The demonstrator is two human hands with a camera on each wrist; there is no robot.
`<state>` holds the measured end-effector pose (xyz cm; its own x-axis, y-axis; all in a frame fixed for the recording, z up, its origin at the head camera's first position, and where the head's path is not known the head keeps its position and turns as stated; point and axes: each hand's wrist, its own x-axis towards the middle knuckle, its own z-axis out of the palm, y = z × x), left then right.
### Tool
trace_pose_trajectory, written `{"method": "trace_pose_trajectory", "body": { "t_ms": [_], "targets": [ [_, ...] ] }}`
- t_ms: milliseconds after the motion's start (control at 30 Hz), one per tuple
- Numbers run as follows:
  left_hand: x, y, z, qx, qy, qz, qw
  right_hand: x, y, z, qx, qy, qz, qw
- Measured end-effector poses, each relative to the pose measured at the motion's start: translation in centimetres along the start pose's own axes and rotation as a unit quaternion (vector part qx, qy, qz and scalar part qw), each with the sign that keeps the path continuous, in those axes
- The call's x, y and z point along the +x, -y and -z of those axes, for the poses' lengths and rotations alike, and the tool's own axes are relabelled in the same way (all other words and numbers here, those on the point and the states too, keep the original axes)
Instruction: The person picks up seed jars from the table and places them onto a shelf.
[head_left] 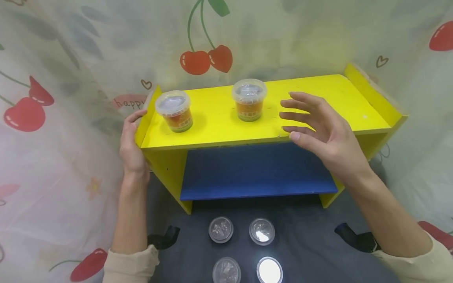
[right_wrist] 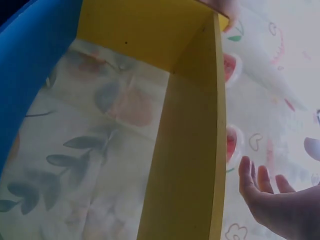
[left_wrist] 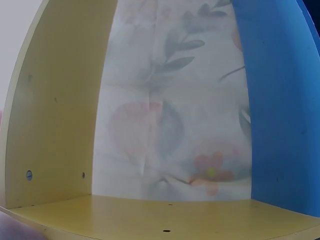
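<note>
Two small lidded tubs with orange labels stand upright on the yellow top of a small shelf unit. One tub sits near the left end, the other tub close to the middle. My left hand holds the unit's left side board, its fingers at the raised edge; part of this hand is hidden. Just right of the middle tub, my right hand hovers over the front of the top, fingers spread and lightly bent, holding nothing. The right wrist view also shows the right hand apart from the tub.
Below the top lies a blue shelf board. On the dark surface in front stand several more lidded tubs, one of them a clear-lidded tub. Cherry-printed cloth hangs behind and at both sides. Raised boards border both ends of the top.
</note>
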<state>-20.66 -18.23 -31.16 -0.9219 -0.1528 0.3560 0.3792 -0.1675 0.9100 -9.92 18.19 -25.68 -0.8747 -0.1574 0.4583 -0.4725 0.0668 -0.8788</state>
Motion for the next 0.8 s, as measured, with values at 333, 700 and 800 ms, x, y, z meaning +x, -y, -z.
{"method": "trace_pose_trajectory", "body": {
  "t_ms": [333,700,800],
  "targets": [
    [0.0,0.0,-0.1,-0.005,0.002,0.003,1.0000,-3.0,-1.7,0.2,0.003,0.031,0.003,0.999],
    [-0.1,-0.1,0.0,0.002,0.004,0.003,1.0000,-5.7,-3.5,0.3,0.030,0.066,0.017,0.997],
    [-0.1,-0.1,0.0,0.002,0.002,0.003,1.0000,-6.6,-4.4,0.2,0.034,0.075,0.033,0.996]
  ]
}}
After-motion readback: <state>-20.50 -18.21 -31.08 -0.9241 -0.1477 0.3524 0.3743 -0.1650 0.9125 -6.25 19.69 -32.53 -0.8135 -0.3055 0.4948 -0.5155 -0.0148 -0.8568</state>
